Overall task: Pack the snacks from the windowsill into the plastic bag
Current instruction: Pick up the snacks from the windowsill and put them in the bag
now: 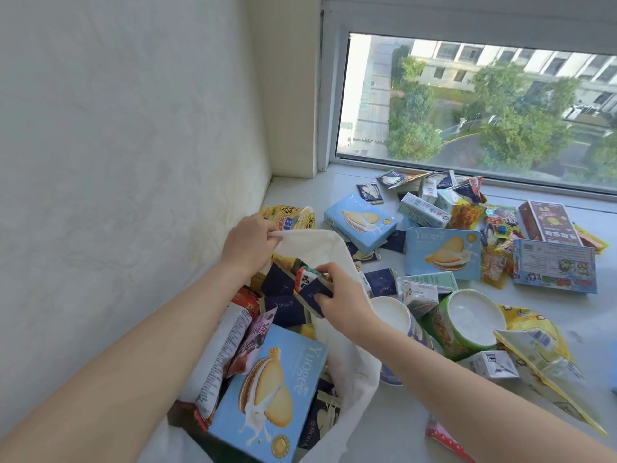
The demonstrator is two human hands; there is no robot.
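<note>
Snacks: a loose spread of boxes, cartons, sachets and tubs lies on the pale, smooth windowsill (300, 192), to the right of the bag; more are already inside the bag.
Bag: the white bag (347, 355) is soft, matte and crumpled, its mouth wide open; its lower edge is cut off by the frame.
Left hand: the left hand (248, 243) pinches the far rim of the bag between closed fingers and holds it up.
Right hand: the right hand (337, 295) is over the bag's mouth, fingers curled around a dark navy sachet (314, 295) and a small red, white and green pack (305, 279); the print on that pack is too small to read.
Inside the bag: one light blue flat cardboard box (270, 389) with a sandwich biscuit picture, several navy sachets, and a glossy white crisp packet (223, 355) against the bag's left wall; what lies deeper is hidden.
Blue boxes right of the bag: two of the same biscuit boxes, one (359, 220) near the rim, one (442, 253) farther right.
Round tubs: a green tub (467, 324) and a white-lidded cup (392, 315), both just right of the bag, the cup partly behind the right forearm.
Behind the bag: a yellow round tub (290, 217), half hidden by the left hand.
Far right: a brown oblong box (549, 225) and a blue printed box (554, 270); the small wrappers between them are too jumbled to count.
</note>
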